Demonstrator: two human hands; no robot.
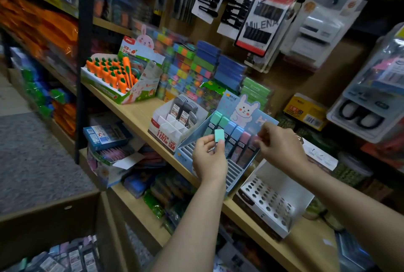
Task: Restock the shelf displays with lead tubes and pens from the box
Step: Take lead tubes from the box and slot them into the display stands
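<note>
My left hand (208, 158) grips a lead tube with a mint green cap (219, 135), held upright just in front of the blue bunny display (235, 170). The display's back rows hold green, blue and pink-capped tubes (231, 131); its front slots are empty. My right hand (277, 142) pinches a pink-capped tube at the display's right side. A white display (172, 128) to the left holds a few dark lead tubes (185, 111). The cardboard box (50, 223) at bottom left contains several more tubes (72, 256).
A white pen stand with round holes (269, 204) sits to the right on the wooden shelf (135, 112). A carrot-pen display (113, 74) stands at the left. Stacked erasers, hanging hair clips and packaged goods fill the back. Lower shelves hold more stock.
</note>
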